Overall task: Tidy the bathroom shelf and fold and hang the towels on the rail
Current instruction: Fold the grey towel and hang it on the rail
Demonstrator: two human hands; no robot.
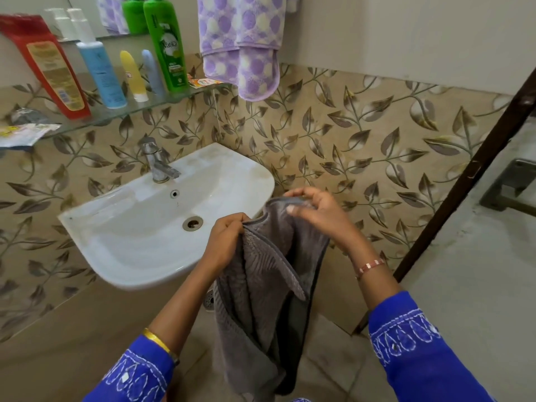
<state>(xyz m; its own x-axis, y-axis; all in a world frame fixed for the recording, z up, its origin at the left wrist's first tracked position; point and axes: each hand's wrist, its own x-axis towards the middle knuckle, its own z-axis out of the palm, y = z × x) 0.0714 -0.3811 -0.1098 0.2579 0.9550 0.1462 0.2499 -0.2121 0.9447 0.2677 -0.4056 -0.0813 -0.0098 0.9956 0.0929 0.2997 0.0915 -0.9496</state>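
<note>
A grey towel (266,288) hangs folded lengthwise in front of me, right of the sink. My left hand (224,242) pinches its top edge on the left, and my right hand (316,211) grips the top edge on the right. A purple dotted towel (240,44) hangs folded against the wall above, its rail out of view. The glass shelf (150,104) at upper left carries a red bottle (49,65), a blue bottle (98,68), a yellow tube (134,75), a pale blue tube (153,72) and a green bottle (166,42), all upright.
A white sink (139,245) with a metal tap (158,163) sits below the shelf. Sachets (26,132) lie at the shelf's left end, another packet (201,82) at its right end. A dark door frame (464,181) slants on the right.
</note>
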